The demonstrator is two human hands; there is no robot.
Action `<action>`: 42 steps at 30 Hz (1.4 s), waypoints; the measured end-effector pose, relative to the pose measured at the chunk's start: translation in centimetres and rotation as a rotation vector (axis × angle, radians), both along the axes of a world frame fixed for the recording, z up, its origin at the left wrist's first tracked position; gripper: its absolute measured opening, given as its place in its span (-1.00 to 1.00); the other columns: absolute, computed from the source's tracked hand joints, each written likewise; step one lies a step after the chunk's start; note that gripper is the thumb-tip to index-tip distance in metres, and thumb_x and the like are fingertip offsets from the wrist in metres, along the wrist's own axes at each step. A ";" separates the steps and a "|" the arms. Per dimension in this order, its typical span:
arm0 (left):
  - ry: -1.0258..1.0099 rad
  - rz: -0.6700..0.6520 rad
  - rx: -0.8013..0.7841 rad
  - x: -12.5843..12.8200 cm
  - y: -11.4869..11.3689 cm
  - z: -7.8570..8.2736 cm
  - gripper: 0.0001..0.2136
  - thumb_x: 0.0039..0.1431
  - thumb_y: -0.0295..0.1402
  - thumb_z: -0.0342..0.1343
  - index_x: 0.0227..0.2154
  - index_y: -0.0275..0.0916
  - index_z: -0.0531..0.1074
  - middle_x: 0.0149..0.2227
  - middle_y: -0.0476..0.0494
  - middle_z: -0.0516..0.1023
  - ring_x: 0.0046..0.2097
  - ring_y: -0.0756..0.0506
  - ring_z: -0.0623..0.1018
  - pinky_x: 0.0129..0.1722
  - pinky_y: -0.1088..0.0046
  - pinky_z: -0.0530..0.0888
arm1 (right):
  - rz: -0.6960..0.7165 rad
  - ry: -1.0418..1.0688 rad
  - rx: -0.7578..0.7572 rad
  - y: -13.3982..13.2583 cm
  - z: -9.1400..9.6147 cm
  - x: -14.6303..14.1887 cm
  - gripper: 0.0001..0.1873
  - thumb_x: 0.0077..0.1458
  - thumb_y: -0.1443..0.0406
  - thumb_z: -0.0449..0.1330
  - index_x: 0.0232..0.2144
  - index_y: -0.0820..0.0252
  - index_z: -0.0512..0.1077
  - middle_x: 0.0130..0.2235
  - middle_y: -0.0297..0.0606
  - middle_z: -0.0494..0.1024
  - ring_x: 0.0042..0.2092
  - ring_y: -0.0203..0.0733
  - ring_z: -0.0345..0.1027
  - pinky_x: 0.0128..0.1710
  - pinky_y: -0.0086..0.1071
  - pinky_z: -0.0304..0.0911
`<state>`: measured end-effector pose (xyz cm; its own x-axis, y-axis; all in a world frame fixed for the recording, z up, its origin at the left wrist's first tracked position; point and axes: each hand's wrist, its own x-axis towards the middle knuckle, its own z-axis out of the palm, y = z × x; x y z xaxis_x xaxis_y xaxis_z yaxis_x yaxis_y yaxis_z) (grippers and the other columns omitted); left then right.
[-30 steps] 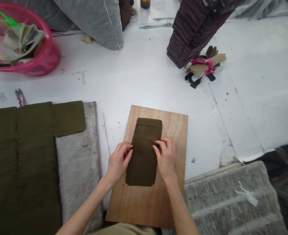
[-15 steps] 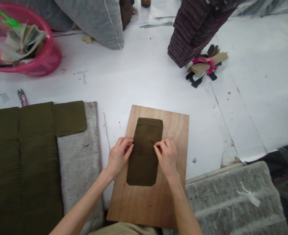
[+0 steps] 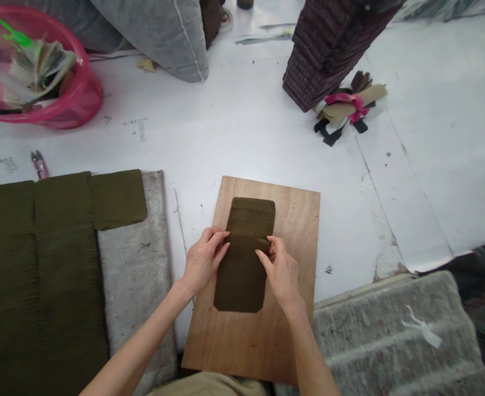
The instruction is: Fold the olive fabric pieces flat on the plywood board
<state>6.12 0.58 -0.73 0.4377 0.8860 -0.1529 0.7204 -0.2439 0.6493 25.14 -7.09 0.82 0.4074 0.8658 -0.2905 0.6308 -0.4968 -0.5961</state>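
A stack of overlapping olive-green cloth pieces (image 3: 240,286) lies lengthwise on a wooden board (image 3: 248,346) in front of me. A raised edge runs across the stack between my hands. At its left end, my left hand (image 3: 203,257) has thumb and forefinger closed around the cloth's side. On the opposite side, my right hand (image 3: 282,270) holds the edge with its forefinger at the corner and its thumb over the cloth, the other fingers curled. How firmly either hand grips is partly hidden.
To the left, rows of olive cloth (image 3: 64,264) cover a grey felt mat (image 3: 135,286). Purple-handled snippers (image 3: 39,164) and a pink basket (image 3: 83,93) are beyond. A dark maroon stack (image 3: 320,60) and tied scraps (image 3: 347,110) stand ahead; another grey mat (image 3: 382,335) lies right.
My right thumb and forefinger have spread from a tight pinch, and the forefinger has moved out to the cloth's right edge. My left hand has shifted slightly up and right.
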 end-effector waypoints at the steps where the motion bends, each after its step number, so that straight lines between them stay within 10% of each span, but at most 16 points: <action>1: -0.001 0.000 -0.002 0.0 0.0 0.0 -0.79 0.24 -0.34 0.00 -0.08 -0.13 0.37 -0.18 -0.06 0.40 -0.29 -0.01 0.48 -0.33 0.48 0.41 | -0.007 -0.003 -0.011 -0.1 0.1 -0.1 -0.60 0.15 0.14 0.13 0.00 0.16 0.30 -0.42 -0.33 0.54 -0.41 -0.18 0.44 -0.43 -0.38 0.23; 28: -0.082 0.064 -0.043 -0.1 -0.1 0.1 -0.79 0.25 -0.34 -0.01 -0.07 -0.14 0.35 -0.20 -0.05 0.39 -0.37 0.02 0.43 -0.33 0.48 0.39 | 0.045 0.033 0.039 -0.9 -0.5 -0.4 -0.50 0.21 0.23 0.05 0.18 0.18 0.18 -0.45 -0.39 0.41 -0.47 -0.26 0.34 -0.43 -0.39 0.26; 42: 0.090 -0.114 -0.038 -0.1 1.3 0.4 -0.77 0.24 -0.36 -0.02 -0.05 -0.12 0.32 -0.12 -0.08 0.35 -0.28 -0.03 0.47 -0.32 0.45 0.42 | 0.242 -0.181 0.046 1.6 0.0 1.1 -0.68 0.06 0.28 0.28 -0.11 0.08 0.38 -0.17 -0.29 0.38 -0.17 -0.19 0.33 -0.24 -0.36 0.28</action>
